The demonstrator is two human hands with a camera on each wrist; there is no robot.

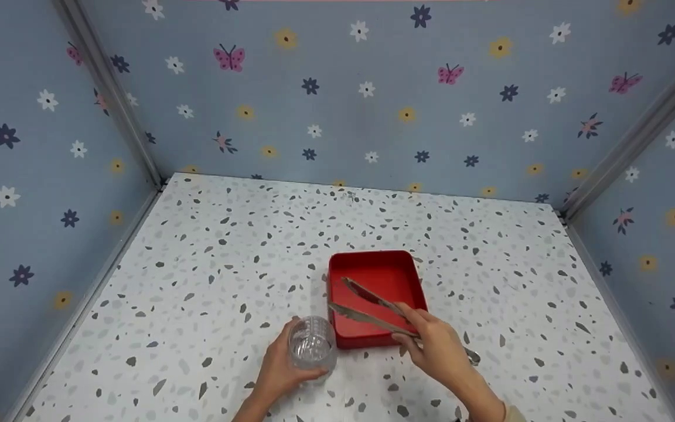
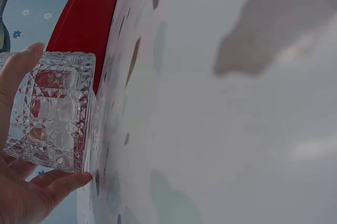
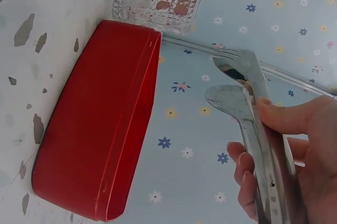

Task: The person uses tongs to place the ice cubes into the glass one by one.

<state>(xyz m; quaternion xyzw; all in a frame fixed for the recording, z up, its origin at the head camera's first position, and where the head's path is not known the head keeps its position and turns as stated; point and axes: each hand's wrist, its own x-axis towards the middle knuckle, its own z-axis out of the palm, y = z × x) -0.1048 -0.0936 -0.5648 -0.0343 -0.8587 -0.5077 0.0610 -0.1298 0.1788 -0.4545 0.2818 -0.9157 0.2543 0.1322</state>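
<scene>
My left hand [image 1: 279, 368] grips a clear cut-glass tumbler [image 1: 312, 347], thumb on one side and fingers round the other. The glass stands beside the near left corner of a red square tray [image 1: 343, 340]. In the left wrist view, the diamond-and-oval pattern of the glass [image 2: 55, 111] shows plainly. My right hand [image 1: 440, 350] holds metal tongs [image 1: 372, 320] over the tray. Their arms are spread apart, tips pointing left. The right wrist view shows a forked end and a rounded flat end on the tongs [image 3: 254, 71], nothing between them.
A speckled white tabletop [image 1: 226, 281] lies under everything. Blue flowered panels [image 1: 337, 94] rise at the back and on both sides, with grey metal posts [image 1: 112, 88] at the corners. The handle end of the tongs sticks out behind my right hand.
</scene>
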